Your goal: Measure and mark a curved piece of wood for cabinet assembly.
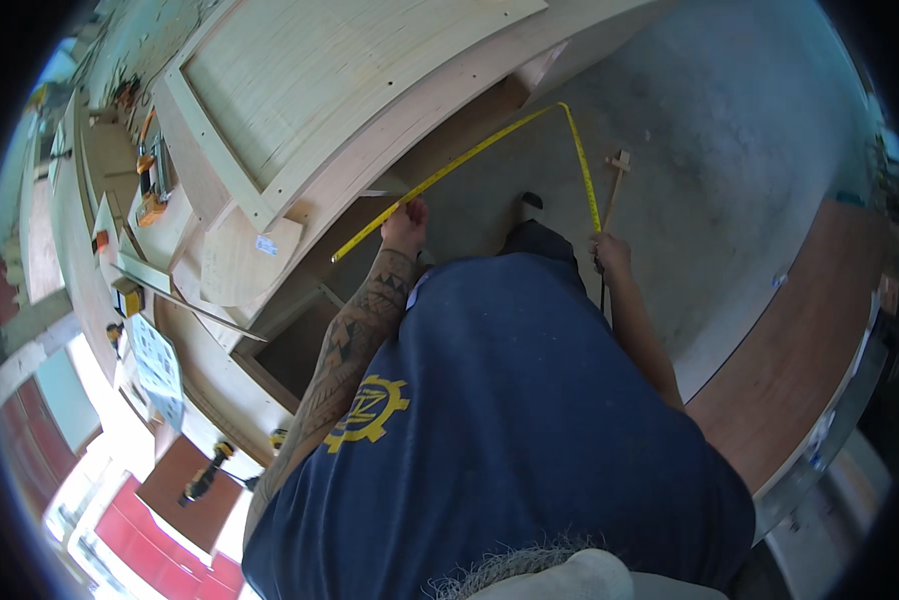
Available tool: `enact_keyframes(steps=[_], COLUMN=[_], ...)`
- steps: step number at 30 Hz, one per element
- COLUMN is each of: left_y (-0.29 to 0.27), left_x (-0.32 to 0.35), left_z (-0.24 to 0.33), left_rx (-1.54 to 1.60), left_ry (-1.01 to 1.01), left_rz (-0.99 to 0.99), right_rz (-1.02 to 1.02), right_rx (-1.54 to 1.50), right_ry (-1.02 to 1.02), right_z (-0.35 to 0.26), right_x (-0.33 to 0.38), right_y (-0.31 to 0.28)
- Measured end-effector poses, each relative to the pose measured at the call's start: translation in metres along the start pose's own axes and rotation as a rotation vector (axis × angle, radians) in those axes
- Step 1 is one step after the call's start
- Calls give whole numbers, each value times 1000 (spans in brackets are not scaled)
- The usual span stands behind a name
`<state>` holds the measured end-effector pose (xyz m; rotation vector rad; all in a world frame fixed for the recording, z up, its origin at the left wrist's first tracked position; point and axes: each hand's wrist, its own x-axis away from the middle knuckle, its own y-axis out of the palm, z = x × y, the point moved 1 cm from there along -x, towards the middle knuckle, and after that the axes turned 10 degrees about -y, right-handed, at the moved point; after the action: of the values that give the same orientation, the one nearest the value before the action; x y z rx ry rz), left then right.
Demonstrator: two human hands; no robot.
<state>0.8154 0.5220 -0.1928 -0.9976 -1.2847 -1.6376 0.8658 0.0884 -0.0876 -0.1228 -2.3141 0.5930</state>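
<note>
A yellow tape measure [479, 152] is drawn out in front of me. Its blade runs from a free end at the left, along the edge of the wooden cabinet [409, 130], then bends sharply and drops toward my right side. My left hand [405, 228] is closed on the blade a little way in from that free end. My right hand [611, 255] is closed on the other end of the blade; the case is not visible. Just beyond the right hand is a thin wooden stick with a small crosspiece [619, 175]; whether the hand touches it I cannot tell.
Grey concrete floor [709, 170] stretches ahead and right. A long reddish-brown board [799, 320] stands at the right. On the left are an orange-and-black power tool [151, 185], a drill [209, 472], a paper sheet [157, 370], a loose strip [184, 300] and cut panels.
</note>
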Motion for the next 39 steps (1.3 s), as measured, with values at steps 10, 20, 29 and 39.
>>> enact_keyframes(steps=[10, 20, 29, 39], left_y=[162, 203, 164, 180], left_x=[-17, -19, -67, -56], left_z=[-67, -75, -25, -22], left_rx=[85, 7, 126, -18], left_ry=[166, 211, 154, 147], left_rz=[108, 215, 62, 191], right_rz=[-90, -127, -139, -16], right_rx=[-4, -45, 42, 446], right_ry=[-4, -20, -137, -380], right_z=[-58, -97, -110, -127], right_x=[-118, -174, -203, -212], right_y=[-116, -135, -121, -111])
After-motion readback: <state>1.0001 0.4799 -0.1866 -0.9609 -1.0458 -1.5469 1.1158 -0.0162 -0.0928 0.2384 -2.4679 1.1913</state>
